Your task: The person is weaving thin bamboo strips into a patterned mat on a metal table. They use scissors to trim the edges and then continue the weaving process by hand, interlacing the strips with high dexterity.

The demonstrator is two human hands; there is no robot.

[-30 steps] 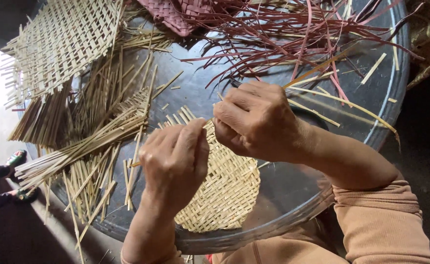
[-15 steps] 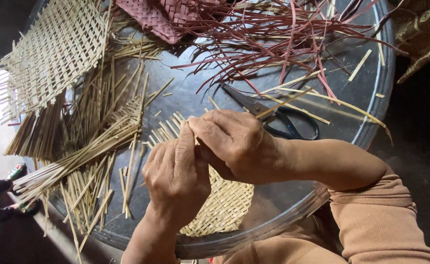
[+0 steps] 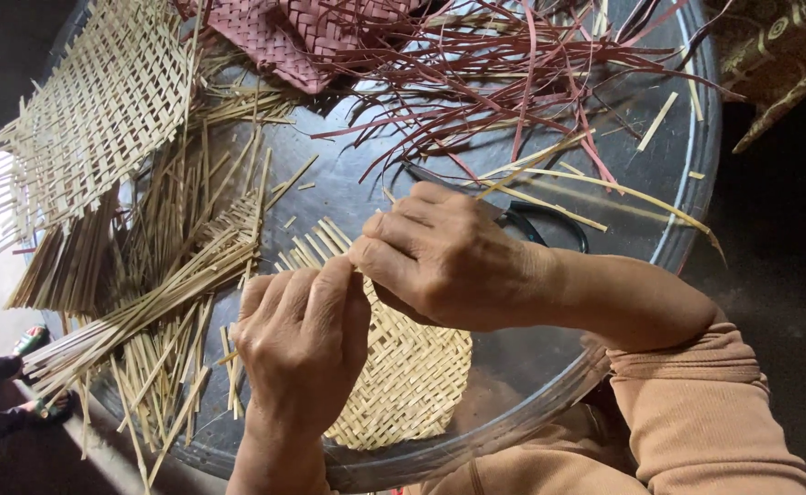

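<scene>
The left hand (image 3: 304,353) and the right hand (image 3: 439,257) meet over a small, pale straw-coloured woven mat of flat strips (image 3: 412,376) that lies on the near part of a large round dark metal tray (image 3: 687,211). The left hand's fingers (image 3: 329,293) are curled down and closed onto the upper edge of the mat, where loose strip ends (image 3: 316,243) stick out toward the middle of the tray. The right hand's fingers (image 3: 394,243) are bent and pinched narrow against the same spot, touching the left fingertips; what exactly sits between them is hidden by the knuckles. The right forearm comes in from the right in a peach-coloured sleeve (image 3: 714,412).

Just behind the right hand, a pair of black-handled scissors (image 3: 536,225) lies on the tray, partly covered by the hand. Farther back spreads a tangle of thin dark red strips (image 3: 513,82), joined to a red woven piece (image 3: 284,32) at the top edge. To the left, a bundle of long pale straw strips (image 3: 146,302) lies slanted across the tray, with more loose strips scattered around it. A larger, open-weave pale lattice panel (image 3: 100,110) rests at the upper left, hanging over the tray's rim.
</scene>
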